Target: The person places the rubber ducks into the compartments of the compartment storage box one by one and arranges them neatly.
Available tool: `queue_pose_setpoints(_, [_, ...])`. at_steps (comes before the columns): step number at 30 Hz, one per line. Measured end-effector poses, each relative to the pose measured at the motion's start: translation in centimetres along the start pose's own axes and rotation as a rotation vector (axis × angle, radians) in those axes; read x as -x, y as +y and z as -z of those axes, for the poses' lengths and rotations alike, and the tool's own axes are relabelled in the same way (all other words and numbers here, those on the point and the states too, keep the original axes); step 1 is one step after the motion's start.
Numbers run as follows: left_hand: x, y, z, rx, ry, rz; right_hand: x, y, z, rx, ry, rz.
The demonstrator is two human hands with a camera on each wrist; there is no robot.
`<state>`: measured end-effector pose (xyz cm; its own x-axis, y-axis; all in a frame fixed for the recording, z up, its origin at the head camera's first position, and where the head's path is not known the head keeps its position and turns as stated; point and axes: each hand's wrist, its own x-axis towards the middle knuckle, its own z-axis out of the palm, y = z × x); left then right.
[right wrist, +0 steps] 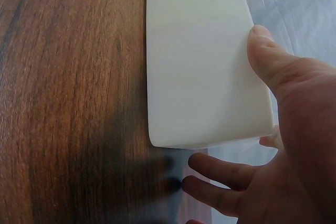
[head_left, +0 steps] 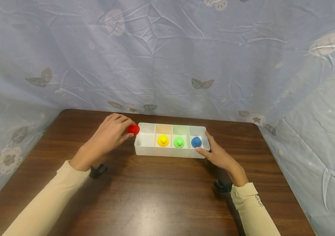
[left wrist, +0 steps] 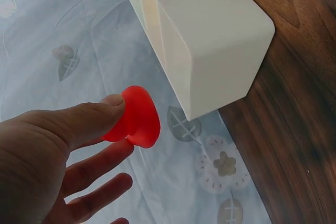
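Observation:
My left hand (head_left: 112, 132) pinches a red toy duck (head_left: 133, 129) between thumb and fingers, just off the left end of a white divided box (head_left: 170, 151). In the left wrist view the red duck (left wrist: 137, 119) hangs beside the box's end wall (left wrist: 226, 72), with the lower fingers spread loosely. My right hand (head_left: 219, 154) holds the box's right end, its thumb on the front rim and a finger along the end wall. Inside the box, a yellow duck (head_left: 163, 140), a green duck (head_left: 179, 142) and a blue duck (head_left: 196, 142) each sit in a separate compartment; the leftmost compartment holds nothing.
The box stands on a dark brown wooden table (head_left: 155, 196), toward its far edge. A pale blue curtain (head_left: 167, 59) with leaf patterns hangs behind the table and along both sides. Each wrist wears a black band (head_left: 223, 186).

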<state>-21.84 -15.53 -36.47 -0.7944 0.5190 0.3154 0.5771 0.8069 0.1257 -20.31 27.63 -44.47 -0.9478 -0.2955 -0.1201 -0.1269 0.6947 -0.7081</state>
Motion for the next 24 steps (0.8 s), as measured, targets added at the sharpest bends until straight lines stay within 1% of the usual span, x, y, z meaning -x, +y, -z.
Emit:
queue_pose_setpoints(5, [-0.5,0.5,-0.3,-0.007,-0.015,-0.009,0.1,0.0,0.1,0.001,0.001,0.006])
queue_pose_setpoints(14, [-1.2,1.1,-1.3,-0.002,-0.007,-0.036,0.1,-0.1,0.2,-0.004,-0.007,0.008])
queue_pose_setpoints(24, [-1.9,1.5,-2.0,-0.004,-0.036,-0.039,0.1,0.0,0.2,0.012,-0.008,0.010])
